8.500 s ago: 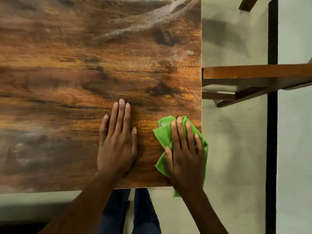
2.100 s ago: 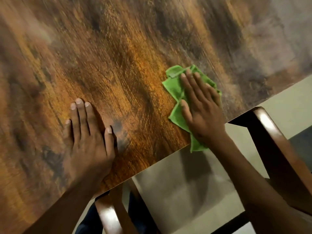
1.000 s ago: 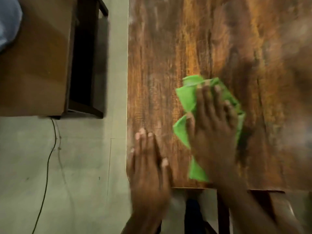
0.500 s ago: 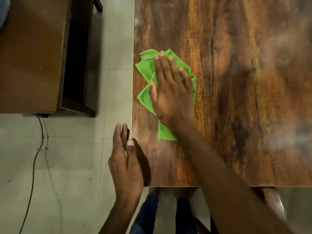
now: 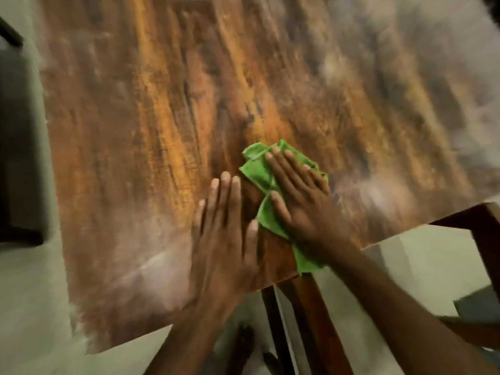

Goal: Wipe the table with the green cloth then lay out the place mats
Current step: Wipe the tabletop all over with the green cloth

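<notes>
The crumpled green cloth (image 5: 258,171) lies on the brown wooden table (image 5: 162,117) near its front edge. My right hand (image 5: 300,196) presses flat on top of the cloth with the fingers spread, and a tail of cloth sticks out under my wrist at the table edge. Just left of it, my left hand (image 5: 224,234) rests flat on the bare wood with nothing in it, its thumb close to the cloth. No place mats are in view. The picture is blurred by motion.
A wooden chair (image 5: 481,234) stands at the table's front right, with its frame reaching under the edge (image 5: 303,307). Dark furniture (image 5: 16,158) sits beyond the table's left edge. Pale floor (image 5: 32,307) surrounds the table.
My right hand has slid the cloth from near the table's left edge toward the front edge. My left hand has come off the corner and now lies flat beside the cloth. The view has swung.
</notes>
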Tool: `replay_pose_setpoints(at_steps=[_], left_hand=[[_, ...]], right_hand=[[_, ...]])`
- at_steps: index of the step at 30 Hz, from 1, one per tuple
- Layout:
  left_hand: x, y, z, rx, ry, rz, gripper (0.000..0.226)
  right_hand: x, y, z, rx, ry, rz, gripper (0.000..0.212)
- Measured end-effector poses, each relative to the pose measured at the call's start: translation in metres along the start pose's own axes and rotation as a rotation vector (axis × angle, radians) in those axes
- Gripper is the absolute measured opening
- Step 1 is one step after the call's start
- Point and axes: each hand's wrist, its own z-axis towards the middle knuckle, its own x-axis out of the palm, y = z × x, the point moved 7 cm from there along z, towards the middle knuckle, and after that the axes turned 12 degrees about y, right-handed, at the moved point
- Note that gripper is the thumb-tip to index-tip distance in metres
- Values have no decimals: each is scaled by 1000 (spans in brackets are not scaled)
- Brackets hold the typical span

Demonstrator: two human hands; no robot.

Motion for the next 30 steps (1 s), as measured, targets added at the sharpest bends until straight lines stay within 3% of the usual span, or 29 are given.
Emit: replay_pose_setpoints(at_steps=[4,7,13,16,18,21,23,26,28,30], left_hand=[[49,-31,23,-9,36,182,70],[56,-31,21,-33,29,308,71],[60,-39,17,-48,111,400,71],[44,-33,21,-71,124,325,70],[31,-39,22,16,251,326,77],[-22,-99,7,113,199,238,70],[-56,-152,-18,164,196,242,69],[-90,-212,-52,108,234,354,90],[-95,-233,-86,61,358,337,79],[-95,-233,-102,42,339,302,86]], right_hand=[[-9,-113,-37,196,-69,38,62],[-7,-145,-50,278,-82,67,62],[1,-149,-52,343,9,178,65],[-38,-132,-51,348,128,278,77],[-78,-110,-59,358,242,306,84],[-152,-73,-116,368,172,356,88],[-179,-64,-155,336,46,332,77],[-196,-65,-231,386,-18,398,64],[-204,-70,-294,484,-15,444,61],[-206,-83,-337,609,-95,462,61]])
